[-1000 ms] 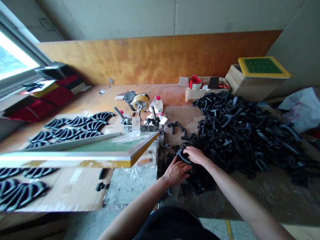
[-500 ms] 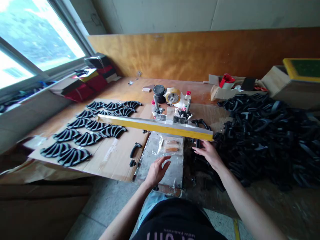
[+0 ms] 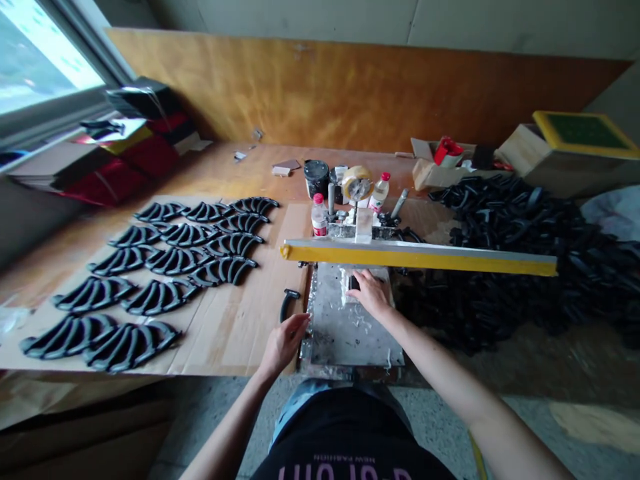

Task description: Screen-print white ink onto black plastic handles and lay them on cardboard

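The right hand (image 3: 371, 292) reaches over a dark piece (image 3: 353, 283) on the grey plate (image 3: 345, 340), just below a yellow-edged frame (image 3: 420, 257); the left hand (image 3: 285, 341) is at the plate's left edge, fingers bent, near a black curved part (image 3: 286, 308); fanned black parts (image 3: 167, 260) cover cardboard (image 3: 240, 327) at left; a black heap (image 3: 505, 267) spreads at right.

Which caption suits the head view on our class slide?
Right hand at grey plate; fanned black parts left, heap right.

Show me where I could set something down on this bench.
Bare cardboard runs between the fanned black handles and the left hand. The metal plate has room nearer than the right hand, bar scraps. Crowded: the black heap at right and around the red-capped bottles.
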A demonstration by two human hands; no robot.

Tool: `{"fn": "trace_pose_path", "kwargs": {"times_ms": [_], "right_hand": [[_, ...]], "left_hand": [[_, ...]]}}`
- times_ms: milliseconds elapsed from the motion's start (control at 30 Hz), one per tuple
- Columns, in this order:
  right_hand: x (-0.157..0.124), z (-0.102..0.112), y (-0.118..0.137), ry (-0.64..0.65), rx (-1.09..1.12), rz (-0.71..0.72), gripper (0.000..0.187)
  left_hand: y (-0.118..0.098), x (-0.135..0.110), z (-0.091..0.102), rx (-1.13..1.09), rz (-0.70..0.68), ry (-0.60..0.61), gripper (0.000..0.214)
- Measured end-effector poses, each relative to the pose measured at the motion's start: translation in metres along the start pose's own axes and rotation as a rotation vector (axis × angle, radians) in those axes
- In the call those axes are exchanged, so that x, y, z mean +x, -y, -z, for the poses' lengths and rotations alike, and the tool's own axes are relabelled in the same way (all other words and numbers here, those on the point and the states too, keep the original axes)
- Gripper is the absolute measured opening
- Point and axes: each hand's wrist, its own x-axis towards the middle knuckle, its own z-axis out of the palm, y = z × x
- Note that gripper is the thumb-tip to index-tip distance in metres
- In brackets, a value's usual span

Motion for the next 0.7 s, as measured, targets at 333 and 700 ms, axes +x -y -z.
{"fn": "trace_pose_path", "kwargs": {"times_ms": [333, 700], "right_hand": [[-0.002, -0.006, -0.025, 0.049, -0.132, 0.45, 0.066], [0.0, 0.003, -0.08, -0.095, -0.089, 0.004, 0.051]], "left_hand": [[-0.052, 0.022, -0.001, -0.282, -0.082, -0.129, 0.045], [-0.167, 0.082, 0.022, -0.607, -0.239, -0.349, 0.055]]}}
